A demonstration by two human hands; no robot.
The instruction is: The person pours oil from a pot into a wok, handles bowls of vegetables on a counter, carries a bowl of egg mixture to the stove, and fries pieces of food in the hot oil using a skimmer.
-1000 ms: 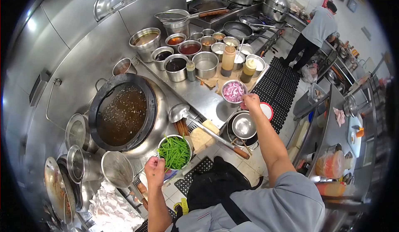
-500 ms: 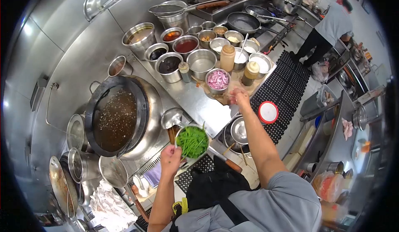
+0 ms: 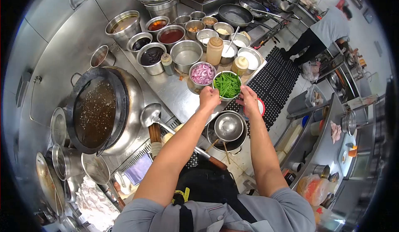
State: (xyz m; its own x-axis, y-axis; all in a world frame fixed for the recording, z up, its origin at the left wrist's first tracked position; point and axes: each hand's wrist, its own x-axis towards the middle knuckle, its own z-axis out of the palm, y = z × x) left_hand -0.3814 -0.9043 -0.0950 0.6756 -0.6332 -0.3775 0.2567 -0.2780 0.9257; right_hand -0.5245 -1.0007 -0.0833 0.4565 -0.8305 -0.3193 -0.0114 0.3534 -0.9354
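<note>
A steel bowl (image 3: 213, 81) of cut green vegetables (image 3: 227, 84) is occupying the near right corner area of the steel counter (image 3: 178, 94), directly in front of the person; whether its base is touching the counter cannot be told. The left hand (image 3: 209, 99) is closing its thumb and fingers narrowly at the bowl's near left rim, while the right hand (image 3: 249, 100) is curving its fingers against the near right rim, so that both are holding the bowl between them. Just to the left, a bowl of sliced red onion (image 3: 202, 73) is standing upright. Beyond these, a tan squeeze bottle (image 3: 214, 51) and a yellow-topped bottle (image 3: 240, 66) are standing upright among steel containers, which are holding clear liquid (image 3: 186, 54), red sauce (image 3: 171, 35), dark sauce (image 3: 151, 56) and white contents (image 3: 249, 59). Nearer the person, an empty metal bowl (image 3: 228, 126) is sitting over a dark pot, with two wooden sticks (image 3: 226, 153) projecting below it. A ladle (image 3: 150, 115) is lying to the left, its wooden-ended handle extending toward the person. Farther left, a large wok (image 3: 119, 107) is containing brown liquid with pale floating bits. At the far side, a black frying pan (image 3: 235, 15) is resting near the stove. To the right, a perforated black mat (image 3: 280, 82) is covering part of the floor, and another person (image 3: 332, 27) is leaning toward a side counter.
</note>
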